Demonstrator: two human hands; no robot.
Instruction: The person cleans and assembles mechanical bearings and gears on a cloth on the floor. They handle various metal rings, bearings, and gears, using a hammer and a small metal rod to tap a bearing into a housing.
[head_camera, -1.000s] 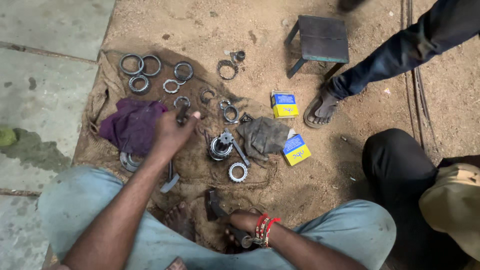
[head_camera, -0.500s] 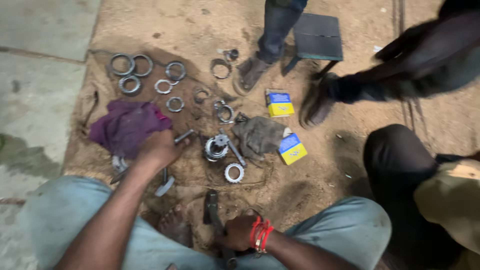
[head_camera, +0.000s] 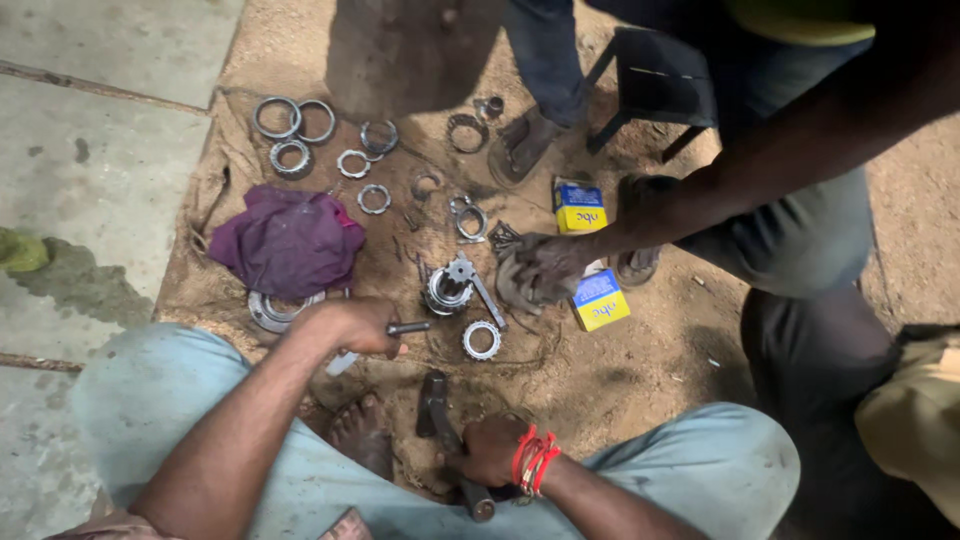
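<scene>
Two hands busy: left hand (head_camera: 345, 325) grips a metal rod (head_camera: 408, 327) beside the bearing hub (head_camera: 447, 291); right hand (head_camera: 490, 450) clenches a hammer (head_camera: 440, 420) below it, mid-pickup.

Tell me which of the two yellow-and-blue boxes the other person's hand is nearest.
The lower box, lying tilted right beside the co-worker's hand and grey rag. The upper box sits farther up, beside a sandalled foot.

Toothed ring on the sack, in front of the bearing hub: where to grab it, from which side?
Pinch the toothed ring across its outer rim, or hook a finger through the bore, coming from above. It lies flat and apart from the bearing hub, with bare sackcloth around it.
</scene>
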